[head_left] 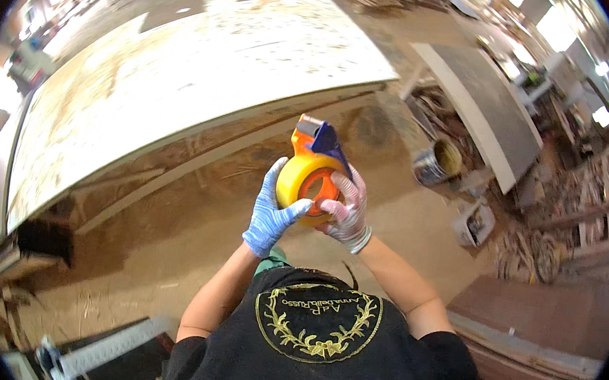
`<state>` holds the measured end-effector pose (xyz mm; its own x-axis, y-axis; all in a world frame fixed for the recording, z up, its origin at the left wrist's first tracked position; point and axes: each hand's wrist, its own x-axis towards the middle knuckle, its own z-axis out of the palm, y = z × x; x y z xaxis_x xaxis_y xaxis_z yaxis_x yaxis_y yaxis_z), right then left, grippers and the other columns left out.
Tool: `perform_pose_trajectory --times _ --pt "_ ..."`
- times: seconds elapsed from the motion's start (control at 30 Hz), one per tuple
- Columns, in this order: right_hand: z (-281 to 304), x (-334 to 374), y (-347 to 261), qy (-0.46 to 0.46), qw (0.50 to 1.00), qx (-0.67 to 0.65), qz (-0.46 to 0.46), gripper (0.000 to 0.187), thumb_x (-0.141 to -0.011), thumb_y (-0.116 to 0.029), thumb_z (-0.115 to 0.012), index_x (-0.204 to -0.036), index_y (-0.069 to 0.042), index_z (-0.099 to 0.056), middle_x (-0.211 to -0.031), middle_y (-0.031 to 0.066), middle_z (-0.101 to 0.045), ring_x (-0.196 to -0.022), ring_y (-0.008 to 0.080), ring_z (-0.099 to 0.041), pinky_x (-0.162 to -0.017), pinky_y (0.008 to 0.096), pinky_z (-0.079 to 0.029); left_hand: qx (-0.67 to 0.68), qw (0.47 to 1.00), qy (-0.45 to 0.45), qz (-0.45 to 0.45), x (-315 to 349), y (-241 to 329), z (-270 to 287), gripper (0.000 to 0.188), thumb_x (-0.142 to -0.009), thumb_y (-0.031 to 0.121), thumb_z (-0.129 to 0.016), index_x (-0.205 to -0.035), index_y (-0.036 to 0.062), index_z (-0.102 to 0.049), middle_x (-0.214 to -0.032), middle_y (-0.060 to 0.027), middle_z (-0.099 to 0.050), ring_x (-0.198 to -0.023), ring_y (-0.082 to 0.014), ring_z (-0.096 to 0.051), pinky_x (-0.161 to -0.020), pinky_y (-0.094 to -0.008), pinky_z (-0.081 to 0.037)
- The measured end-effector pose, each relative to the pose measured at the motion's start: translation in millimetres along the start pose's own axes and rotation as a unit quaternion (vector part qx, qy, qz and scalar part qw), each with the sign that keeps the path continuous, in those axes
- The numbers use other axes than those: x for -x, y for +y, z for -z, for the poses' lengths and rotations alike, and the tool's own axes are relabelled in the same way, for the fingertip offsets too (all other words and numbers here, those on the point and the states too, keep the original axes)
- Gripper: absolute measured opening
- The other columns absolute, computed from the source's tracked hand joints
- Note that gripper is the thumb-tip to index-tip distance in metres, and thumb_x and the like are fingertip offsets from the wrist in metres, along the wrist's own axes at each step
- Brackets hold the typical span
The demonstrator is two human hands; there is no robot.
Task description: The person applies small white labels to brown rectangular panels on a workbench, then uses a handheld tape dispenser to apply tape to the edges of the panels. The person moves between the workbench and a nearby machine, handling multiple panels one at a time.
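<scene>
In front of my body I hold a tape dispenser (311,137) with both hands. Its frame is orange and dark blue, and a wide yellow tape roll (293,178) sits on it. My left hand (270,212), in a blue knit glove, is closed round the left side of the roll, thumb across its lower face. My right hand (349,208), in a pink-and-white striped glove, grips the right side near the orange hub (325,187). Some fingers of both hands are hidden behind the roll.
A large worktable (214,62) with a pale, stained top stretches across the front and left. Dark panels lie at its far edge. To the right stand a tilted board (488,98), a bucket (437,163), a white container (475,223), wood scraps and stacked brown boards (529,314).
</scene>
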<state>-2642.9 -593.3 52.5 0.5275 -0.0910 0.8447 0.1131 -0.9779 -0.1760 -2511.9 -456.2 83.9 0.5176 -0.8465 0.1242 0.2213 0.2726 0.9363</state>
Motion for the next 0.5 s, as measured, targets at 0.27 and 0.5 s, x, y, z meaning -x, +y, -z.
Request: perform_pose_trajectory --times 0.27,0.5 --pt "70 32 126 0.050 0.978 0.037 -0.201 0.056 -0.070 -0.053 -0.073 -0.104 -0.012 -0.058 -0.127 0.0152 -0.048 -0.117 0.0379 -0.045 -0.096 0.0492 -0.039 0.091 0.975 -0.100 0.178 -159 -77 -87 0.062 -0.077 0.009 -0.074 -0.131 0.0042 -0.044 -0.117 -0.0080 -0.058 -0.108 -0.0184 -0.056 -0.095 -0.0321 -0.045" --pt "106 -16 288 0.155 0.757 -0.392 -0.499 0.084 -0.074 -0.020 -0.076 -0.142 -0.004 -0.029 -0.133 0.0099 -0.043 -0.121 0.0203 -0.045 -0.104 0.0352 -0.035 0.077 0.943 -0.249 0.207 -333 -129 -159 0.065 -0.076 0.008 -0.075 -0.132 0.0033 -0.043 -0.121 -0.0076 -0.056 -0.112 -0.0170 -0.053 -0.098 -0.0327 -0.043"
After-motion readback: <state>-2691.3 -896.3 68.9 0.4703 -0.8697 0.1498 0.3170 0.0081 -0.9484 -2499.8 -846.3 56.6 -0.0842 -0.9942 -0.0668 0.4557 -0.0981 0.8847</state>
